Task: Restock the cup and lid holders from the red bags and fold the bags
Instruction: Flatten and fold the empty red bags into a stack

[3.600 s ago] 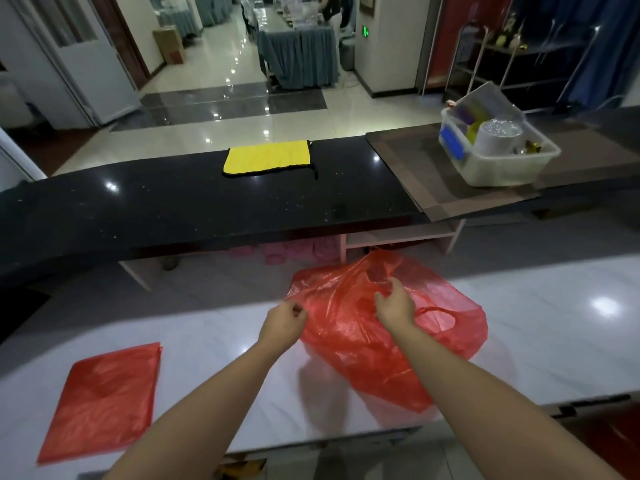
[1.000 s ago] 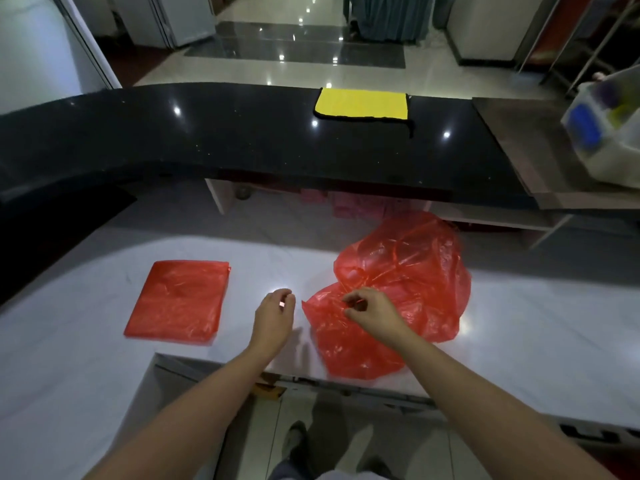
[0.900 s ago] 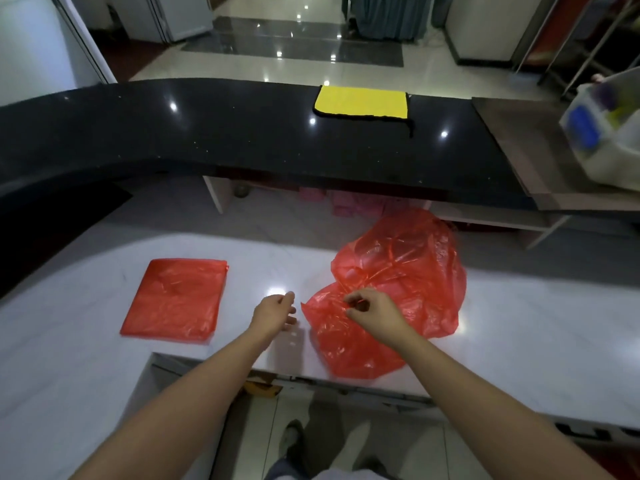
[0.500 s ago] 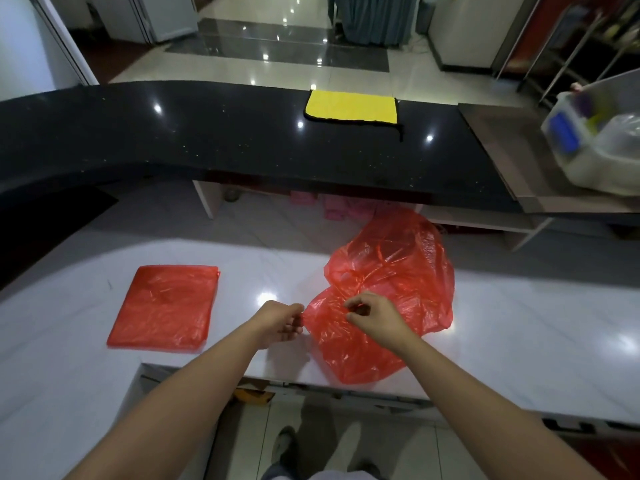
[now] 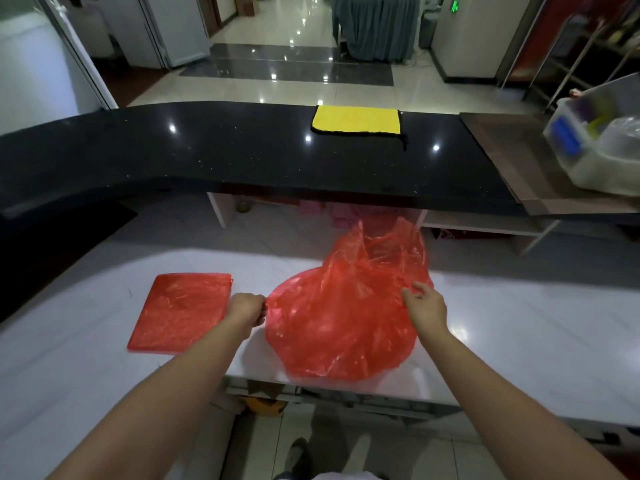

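A loose red plastic bag (image 5: 341,320) lies spread on the white marble counter (image 5: 519,327), its far part puffed up and crumpled. My left hand (image 5: 246,309) pinches the bag's left edge. My right hand (image 5: 423,304) holds the bag's right edge with its fingers curled into the plastic. The bag is stretched wide between the two hands. A second red bag (image 5: 181,311), folded flat into a rectangle, lies on the counter just left of my left hand.
Behind the white counter runs a raised black countertop (image 5: 214,150) with a yellow cloth (image 5: 356,120) on it. A clear plastic bin (image 5: 599,147) of supplies sits at the far right on a brown mat. The counter's near edge overhangs the floor by my feet.
My hands have moved apart, the right one far to the right, pulling the bunched bag out wide and flatter. The folded bag has not moved.
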Demonstrator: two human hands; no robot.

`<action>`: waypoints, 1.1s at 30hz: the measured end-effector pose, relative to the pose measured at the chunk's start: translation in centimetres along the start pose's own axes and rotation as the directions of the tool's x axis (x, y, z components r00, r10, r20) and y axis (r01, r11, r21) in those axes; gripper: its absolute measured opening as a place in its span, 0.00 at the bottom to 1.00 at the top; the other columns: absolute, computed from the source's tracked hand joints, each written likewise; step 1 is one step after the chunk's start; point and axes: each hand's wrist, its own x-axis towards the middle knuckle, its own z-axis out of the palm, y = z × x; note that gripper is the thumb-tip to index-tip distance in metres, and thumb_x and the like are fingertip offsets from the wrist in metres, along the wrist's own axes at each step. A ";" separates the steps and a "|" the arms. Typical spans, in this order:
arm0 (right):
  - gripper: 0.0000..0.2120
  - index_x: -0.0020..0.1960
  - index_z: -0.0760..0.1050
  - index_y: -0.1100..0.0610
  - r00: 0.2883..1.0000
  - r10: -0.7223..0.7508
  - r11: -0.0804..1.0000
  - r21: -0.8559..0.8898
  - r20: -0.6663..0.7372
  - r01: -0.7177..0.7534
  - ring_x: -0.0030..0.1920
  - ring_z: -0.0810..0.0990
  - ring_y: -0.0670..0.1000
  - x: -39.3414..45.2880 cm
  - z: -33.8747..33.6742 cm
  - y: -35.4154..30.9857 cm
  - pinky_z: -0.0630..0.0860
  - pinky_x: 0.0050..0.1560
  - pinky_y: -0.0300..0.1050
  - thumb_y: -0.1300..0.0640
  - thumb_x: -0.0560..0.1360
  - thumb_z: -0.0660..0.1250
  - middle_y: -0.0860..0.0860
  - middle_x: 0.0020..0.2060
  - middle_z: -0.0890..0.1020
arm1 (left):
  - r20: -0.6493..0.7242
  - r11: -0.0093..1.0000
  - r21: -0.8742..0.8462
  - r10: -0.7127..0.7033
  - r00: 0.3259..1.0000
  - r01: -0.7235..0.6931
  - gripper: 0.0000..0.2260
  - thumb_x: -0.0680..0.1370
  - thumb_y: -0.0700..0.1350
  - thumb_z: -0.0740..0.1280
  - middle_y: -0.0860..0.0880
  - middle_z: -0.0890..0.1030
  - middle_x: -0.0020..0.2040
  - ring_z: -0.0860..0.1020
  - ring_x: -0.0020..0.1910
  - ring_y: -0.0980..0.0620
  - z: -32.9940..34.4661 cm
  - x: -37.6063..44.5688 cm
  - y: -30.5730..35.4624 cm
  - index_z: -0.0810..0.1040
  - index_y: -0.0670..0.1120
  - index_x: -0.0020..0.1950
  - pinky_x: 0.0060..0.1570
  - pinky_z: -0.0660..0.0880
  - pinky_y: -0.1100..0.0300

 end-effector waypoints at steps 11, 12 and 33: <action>0.05 0.49 0.81 0.58 0.981 0.088 0.989 0.136 -0.172 -0.065 0.39 0.76 0.52 3.0 -4.4 2.6 0.70 0.39 0.44 0.59 0.78 0.67 0.53 0.40 0.81 | -0.382 0.916 -0.383 -0.040 0.923 -0.119 0.09 0.81 0.32 0.60 0.42 0.77 0.35 0.75 0.31 0.48 -7.2 0.0 1.2 0.76 0.38 0.42 0.35 0.75 0.55; 0.05 0.49 0.81 0.58 0.981 0.094 0.989 0.130 -0.171 -0.072 0.38 0.76 0.52 3.1 -4.9 3.2 0.70 0.38 0.44 0.59 0.78 0.67 0.52 0.39 0.81 | -0.380 0.906 -0.404 -0.044 0.924 -0.123 0.07 0.82 0.33 0.61 0.42 0.77 0.36 0.76 0.32 0.48 -7.5 -0.2 0.8 0.77 0.37 0.46 0.37 0.76 0.55; 0.17 0.62 0.78 0.53 0.930 -0.007 0.813 -0.540 0.368 0.219 0.46 0.80 0.52 1.5 -10.2 11.4 0.76 0.45 0.45 0.64 0.75 0.68 0.49 0.46 0.82 | 0.143 0.980 -0.014 -0.194 0.971 0.198 0.10 0.83 0.43 0.62 0.40 0.84 0.54 0.82 0.53 0.41 -6.9 -3.0 -8.2 0.78 0.38 0.58 0.50 0.77 0.50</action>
